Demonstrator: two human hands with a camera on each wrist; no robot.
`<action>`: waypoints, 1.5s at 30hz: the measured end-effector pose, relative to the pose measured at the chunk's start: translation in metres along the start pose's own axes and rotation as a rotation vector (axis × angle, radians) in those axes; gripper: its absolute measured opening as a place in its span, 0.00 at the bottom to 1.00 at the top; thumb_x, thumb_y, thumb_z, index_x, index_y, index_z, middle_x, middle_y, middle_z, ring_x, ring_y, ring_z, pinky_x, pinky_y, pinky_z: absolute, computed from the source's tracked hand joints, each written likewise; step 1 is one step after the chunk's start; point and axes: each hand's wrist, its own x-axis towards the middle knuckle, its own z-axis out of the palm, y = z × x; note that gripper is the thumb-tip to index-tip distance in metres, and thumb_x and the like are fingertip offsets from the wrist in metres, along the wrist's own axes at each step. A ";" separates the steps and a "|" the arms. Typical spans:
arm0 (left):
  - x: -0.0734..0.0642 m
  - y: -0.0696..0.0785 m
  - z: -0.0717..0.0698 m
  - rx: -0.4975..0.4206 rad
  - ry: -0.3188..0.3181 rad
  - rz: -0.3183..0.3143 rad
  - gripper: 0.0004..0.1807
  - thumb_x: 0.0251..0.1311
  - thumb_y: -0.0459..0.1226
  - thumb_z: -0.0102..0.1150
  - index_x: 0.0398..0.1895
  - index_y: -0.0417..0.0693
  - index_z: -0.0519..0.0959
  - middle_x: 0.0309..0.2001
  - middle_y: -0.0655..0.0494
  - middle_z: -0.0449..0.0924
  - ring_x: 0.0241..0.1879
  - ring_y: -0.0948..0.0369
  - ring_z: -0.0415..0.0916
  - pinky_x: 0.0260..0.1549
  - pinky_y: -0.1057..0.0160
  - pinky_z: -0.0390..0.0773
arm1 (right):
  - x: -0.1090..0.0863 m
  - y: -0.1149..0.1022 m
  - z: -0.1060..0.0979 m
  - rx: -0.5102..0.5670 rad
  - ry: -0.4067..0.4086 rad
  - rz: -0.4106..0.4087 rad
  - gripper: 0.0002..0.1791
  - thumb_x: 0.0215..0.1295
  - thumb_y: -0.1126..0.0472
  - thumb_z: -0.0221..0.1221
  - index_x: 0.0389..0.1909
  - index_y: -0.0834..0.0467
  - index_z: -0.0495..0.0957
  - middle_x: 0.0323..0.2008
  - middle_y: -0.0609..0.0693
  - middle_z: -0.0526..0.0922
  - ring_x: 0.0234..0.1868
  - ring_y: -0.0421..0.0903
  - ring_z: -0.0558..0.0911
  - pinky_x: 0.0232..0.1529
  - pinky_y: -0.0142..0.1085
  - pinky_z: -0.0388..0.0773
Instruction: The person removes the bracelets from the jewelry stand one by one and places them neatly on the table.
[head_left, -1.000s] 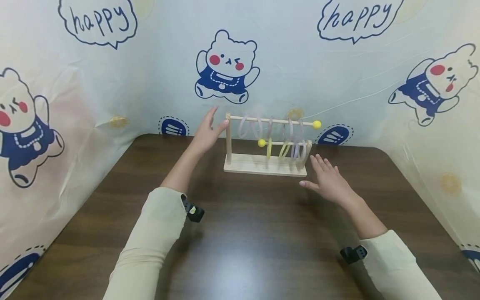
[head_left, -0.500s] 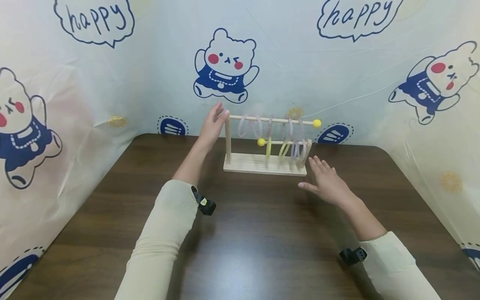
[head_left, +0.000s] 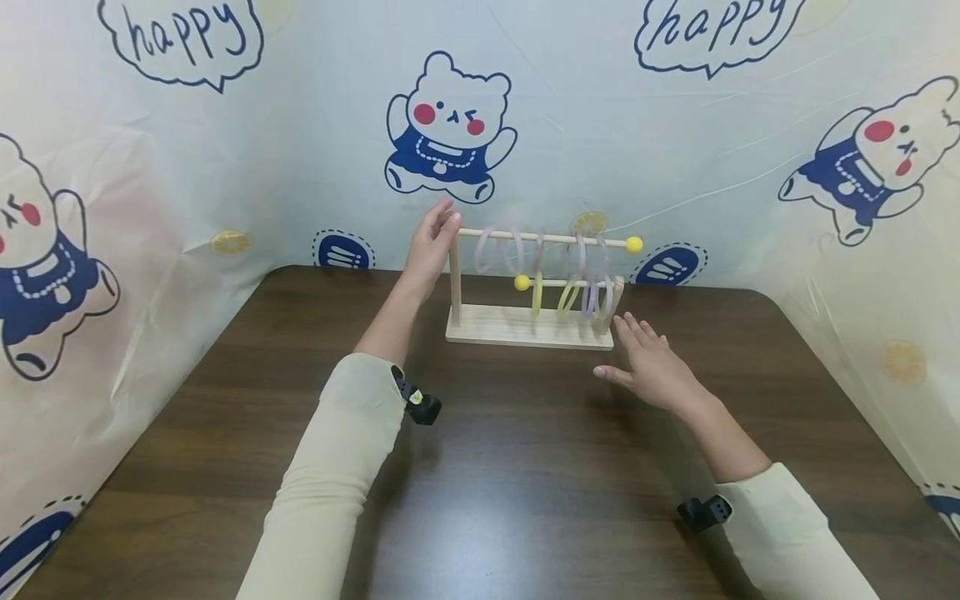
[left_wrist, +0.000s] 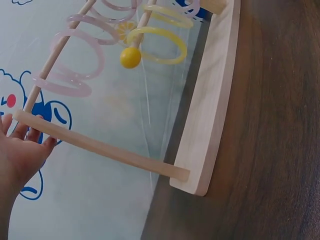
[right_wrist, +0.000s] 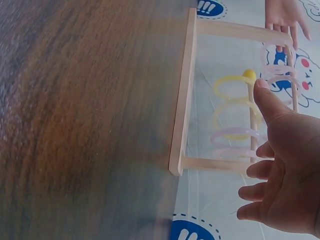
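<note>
Head view: the left hand (head_left: 429, 250) has its fingers loosely extended, reaching past the top of the left post (head_left: 455, 287) of the wooden rack (head_left: 529, 327); the right hand (head_left: 656, 367) lies spread, thumb well apart from the fingers, near the rack's right end; whether either hand touches the wood is hard to tell; the rack stands upright on the far part of the table (head_left: 480, 467), long axis running left to right; its upper rod (head_left: 555, 240) points right, its lower rod (head_left: 553, 284) left, both ball-tipped and hung with rings.
</note>
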 end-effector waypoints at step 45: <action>0.008 -0.015 0.005 0.051 0.067 0.010 0.17 0.67 0.41 0.45 0.54 0.44 0.73 0.54 0.53 0.74 0.53 0.61 0.68 0.53 0.66 0.66 | 0.030 -0.010 -0.028 0.293 0.552 0.149 0.25 0.65 0.49 0.55 0.54 0.64 0.75 0.49 0.62 0.77 0.50 0.61 0.76 0.49 0.52 0.70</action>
